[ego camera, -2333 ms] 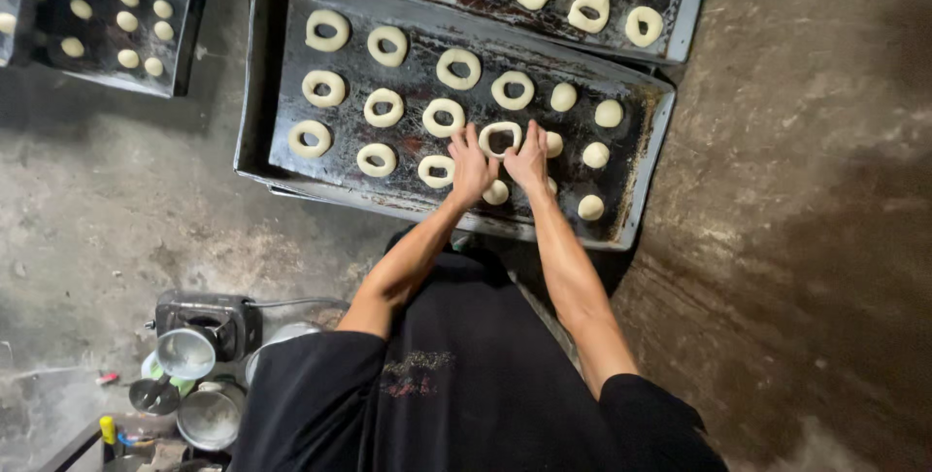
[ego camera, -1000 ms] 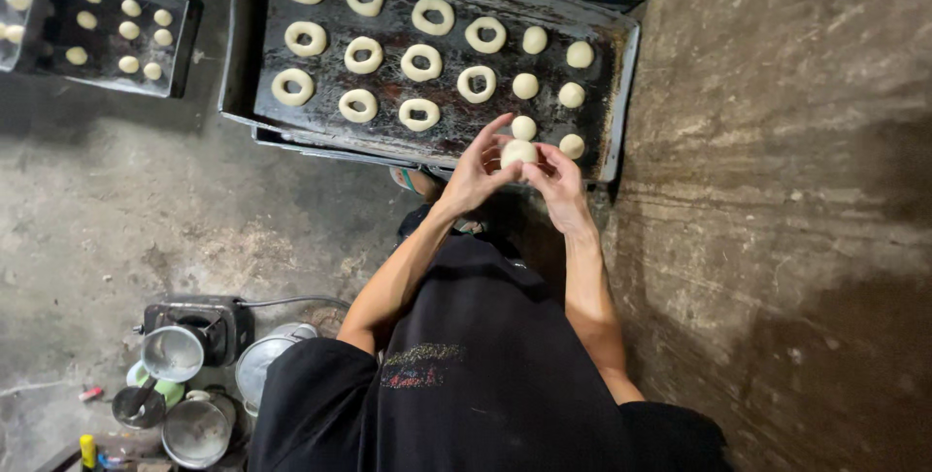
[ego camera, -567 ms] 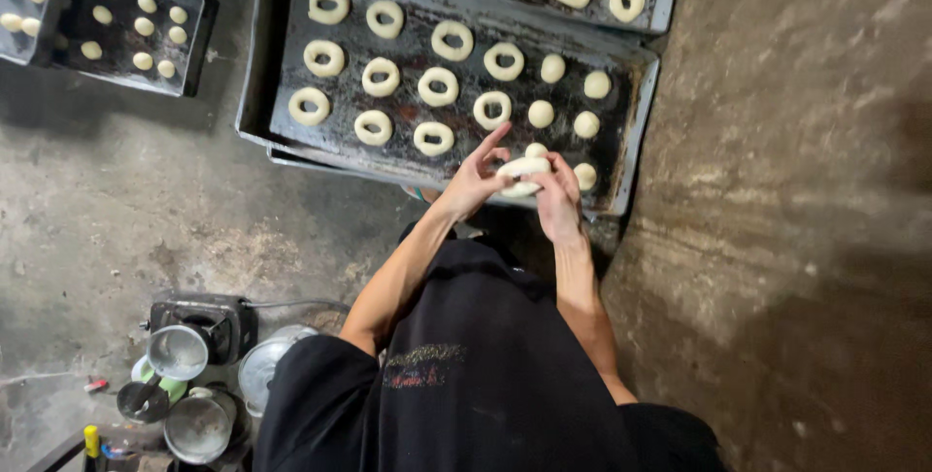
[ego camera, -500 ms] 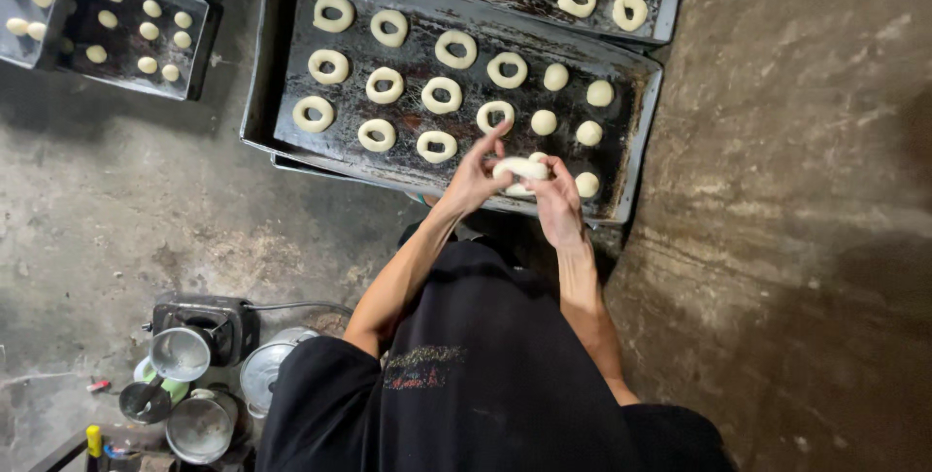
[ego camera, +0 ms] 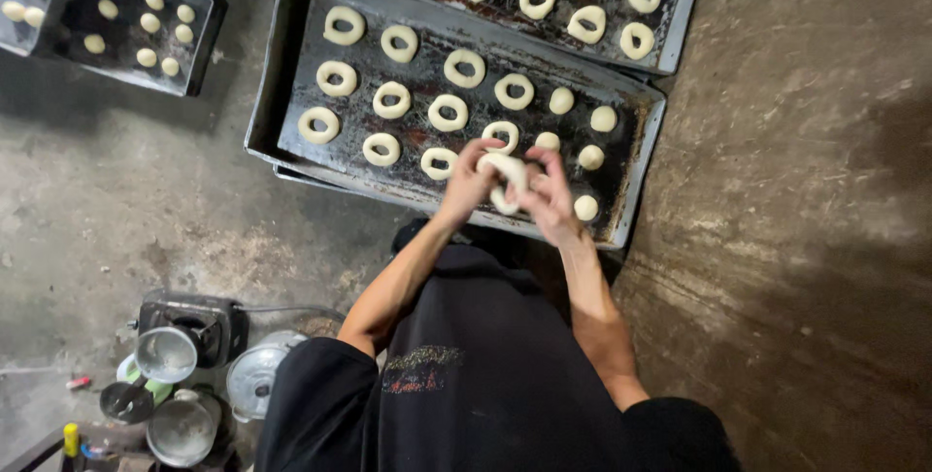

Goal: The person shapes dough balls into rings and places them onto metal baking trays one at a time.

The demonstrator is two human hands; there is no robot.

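My left hand (ego camera: 468, 179) and right hand (ego camera: 549, 195) meet over the near edge of a dark metal tray (ego camera: 291, 74), fingers curled around one pale ring of dough (ego camera: 507, 179) held between them (stretched into a loop). Left of my fingers lie rows of finished dough rings (ego camera: 381, 149). Right of my fingers sit small dough balls (ego camera: 585, 207).

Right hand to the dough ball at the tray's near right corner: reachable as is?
Probably yes. The right hand sits just beside that dough ball, with bare tray between them. But both hands grip a dough ring, so the fingers aren't free.
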